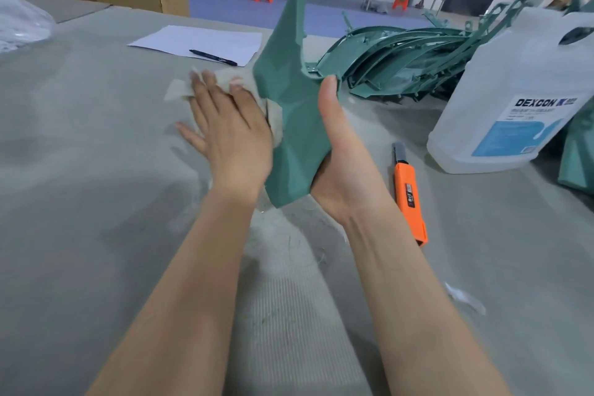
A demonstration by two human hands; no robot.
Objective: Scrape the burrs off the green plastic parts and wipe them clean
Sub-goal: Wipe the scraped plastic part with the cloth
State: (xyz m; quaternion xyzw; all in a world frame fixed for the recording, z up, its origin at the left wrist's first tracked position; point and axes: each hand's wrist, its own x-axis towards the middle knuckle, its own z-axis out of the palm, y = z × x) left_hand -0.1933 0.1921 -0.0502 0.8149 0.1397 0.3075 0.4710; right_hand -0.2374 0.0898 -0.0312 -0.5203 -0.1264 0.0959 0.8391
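Head view, and we're in the wiping step: the green plastic part (pixel 291 112) stands nearly upright between the two hands, its broad lower end cradled in the right hand (pixel 344 164), whose thumb runs up the near edge while the other fingers sit hidden behind the panel, so I can't say how they curl. That upright hold looks chosen to offer the flat face to the left hand (pixel 231 135), whose fingers (pixel 209 87) lie straight and slightly spread, pressing a pale cloth (pixel 180 92) flat against the part's left side. Just right of the right wrist, the orange scraper knife (pixel 409 193) lies idle on the table (pixel 80 202), within easy reach. Beyond the fingertips waits the pile of green parts (pixel 395 58), and right of it the clear jug (pixel 514 100), probably the cleaning fluid.
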